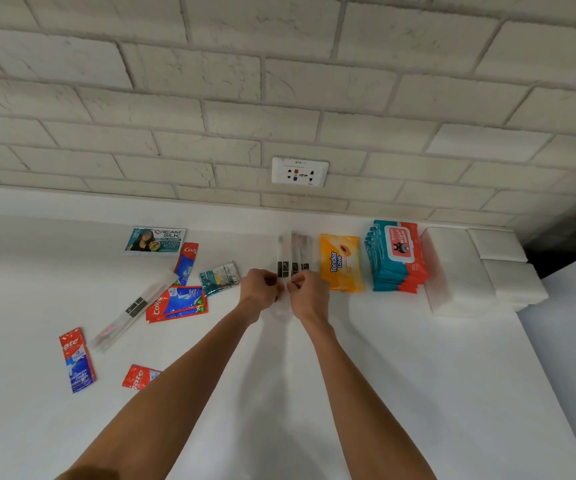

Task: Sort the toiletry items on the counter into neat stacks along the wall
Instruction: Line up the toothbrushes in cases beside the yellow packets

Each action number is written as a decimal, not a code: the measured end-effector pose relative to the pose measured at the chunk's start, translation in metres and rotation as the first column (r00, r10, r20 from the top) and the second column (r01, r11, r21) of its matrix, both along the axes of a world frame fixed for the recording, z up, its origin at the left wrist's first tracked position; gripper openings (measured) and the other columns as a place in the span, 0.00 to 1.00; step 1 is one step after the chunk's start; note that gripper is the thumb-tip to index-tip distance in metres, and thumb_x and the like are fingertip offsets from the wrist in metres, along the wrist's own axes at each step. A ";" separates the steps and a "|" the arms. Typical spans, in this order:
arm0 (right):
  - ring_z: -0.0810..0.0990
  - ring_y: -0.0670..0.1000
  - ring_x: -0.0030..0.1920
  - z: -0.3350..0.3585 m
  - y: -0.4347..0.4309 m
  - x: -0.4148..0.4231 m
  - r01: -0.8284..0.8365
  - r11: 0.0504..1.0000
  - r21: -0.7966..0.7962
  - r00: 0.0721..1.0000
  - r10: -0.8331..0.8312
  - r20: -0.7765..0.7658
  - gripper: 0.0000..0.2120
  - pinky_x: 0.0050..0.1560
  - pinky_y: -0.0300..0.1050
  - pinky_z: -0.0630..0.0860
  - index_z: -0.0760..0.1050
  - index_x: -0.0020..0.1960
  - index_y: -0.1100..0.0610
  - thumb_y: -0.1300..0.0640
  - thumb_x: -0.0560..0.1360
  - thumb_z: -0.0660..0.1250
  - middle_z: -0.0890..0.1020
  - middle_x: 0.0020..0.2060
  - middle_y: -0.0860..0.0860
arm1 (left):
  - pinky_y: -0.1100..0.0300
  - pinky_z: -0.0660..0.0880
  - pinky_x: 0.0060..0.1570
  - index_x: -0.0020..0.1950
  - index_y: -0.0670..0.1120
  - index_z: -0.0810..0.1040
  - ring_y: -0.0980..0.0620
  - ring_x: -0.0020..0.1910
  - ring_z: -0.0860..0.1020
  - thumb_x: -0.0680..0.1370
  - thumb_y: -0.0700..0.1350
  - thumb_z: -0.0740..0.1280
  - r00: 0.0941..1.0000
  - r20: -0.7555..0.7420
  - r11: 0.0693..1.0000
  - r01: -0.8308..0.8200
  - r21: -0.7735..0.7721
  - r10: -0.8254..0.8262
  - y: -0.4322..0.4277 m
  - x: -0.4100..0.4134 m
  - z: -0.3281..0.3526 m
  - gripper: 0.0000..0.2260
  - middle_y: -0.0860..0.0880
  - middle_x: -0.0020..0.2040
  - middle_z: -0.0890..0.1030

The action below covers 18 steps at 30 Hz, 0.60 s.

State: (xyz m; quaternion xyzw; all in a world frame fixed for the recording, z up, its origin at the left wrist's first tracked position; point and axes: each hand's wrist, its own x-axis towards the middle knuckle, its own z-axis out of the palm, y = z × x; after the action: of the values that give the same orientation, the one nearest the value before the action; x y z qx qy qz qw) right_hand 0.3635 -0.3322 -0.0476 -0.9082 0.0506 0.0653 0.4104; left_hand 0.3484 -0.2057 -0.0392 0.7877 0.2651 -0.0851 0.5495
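My left hand and my right hand meet at the near end of a stack of clear toothbrush packets that points toward the wall, and both pinch its edge. Right of it along the wall lie an orange wipes pack, a stack of teal and red wipes packs and white folded tissue packs. On the left lie loose items: another toothbrush packet, red and blue toothpaste sachets, a silvery green sachet and a conditioner sachet.
The white counter runs to a pale brick wall. A white wall socket sits just above the counter behind the toothbrush stack. The counter's right edge drops off beside the tissue packs.
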 end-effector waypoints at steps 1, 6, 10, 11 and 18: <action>0.86 0.51 0.51 -0.002 0.001 0.002 0.003 1.000 -0.012 1.000 -0.003 0.003 0.05 0.52 0.42 0.82 0.84 0.55 0.57 0.59 0.79 0.74 0.87 0.49 0.51 | 0.49 0.85 0.47 0.56 0.42 0.85 0.45 0.42 0.86 0.76 0.37 0.74 1.000 0.002 1.000 0.007 0.024 -0.007 0.000 0.003 0.000 0.09 0.45 0.43 0.86; 0.86 0.51 0.52 -0.009 0.002 0.008 0.007 0.999 -0.054 1.000 -0.006 0.018 0.07 0.53 0.42 0.82 0.84 0.56 0.57 0.58 0.80 0.73 0.87 0.51 0.52 | 0.46 0.84 0.47 0.47 0.45 0.84 0.45 0.41 0.84 0.75 0.37 0.73 0.997 0.016 0.985 0.069 0.155 -0.072 -0.002 0.011 -0.004 0.04 0.44 0.42 0.85; 0.85 0.51 0.51 -0.012 0.003 0.010 0.004 0.996 -0.089 0.999 -0.001 0.041 0.05 0.51 0.43 0.82 0.83 0.56 0.56 0.58 0.81 0.72 0.86 0.50 0.51 | 0.53 0.83 0.49 0.61 0.45 0.82 0.48 0.46 0.84 0.75 0.41 0.73 0.990 0.032 0.956 0.127 0.263 -0.140 -0.003 0.013 -0.007 0.14 0.46 0.47 0.85; 0.84 0.50 0.50 -0.013 0.004 0.010 0.004 0.995 -0.101 0.999 0.001 0.052 0.04 0.49 0.42 0.81 0.82 0.55 0.56 0.58 0.81 0.72 0.86 0.50 0.51 | 0.55 0.82 0.50 0.65 0.45 0.80 0.48 0.48 0.83 0.76 0.42 0.74 0.986 0.035 0.946 0.145 0.289 -0.161 -0.002 0.013 -0.008 0.18 0.47 0.50 0.85; 0.80 0.56 0.57 -0.018 0.005 0.003 0.055 0.961 -0.272 0.991 -0.019 0.132 0.10 0.56 0.50 0.80 0.77 0.63 0.56 0.57 0.82 0.69 0.79 0.57 0.55 | 0.60 0.70 0.49 0.65 0.44 0.82 0.49 0.46 0.75 0.76 0.39 0.72 0.947 0.057 0.867 0.264 0.423 -0.316 0.001 0.015 -0.005 0.17 0.46 0.54 0.77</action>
State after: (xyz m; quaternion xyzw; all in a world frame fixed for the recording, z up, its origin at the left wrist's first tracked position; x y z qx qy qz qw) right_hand 0.3669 -0.3276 -0.0654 -0.9575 0.0498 -0.0085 0.2841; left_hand 0.3632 -0.2047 -0.0441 0.9199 0.1207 -0.0599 0.3683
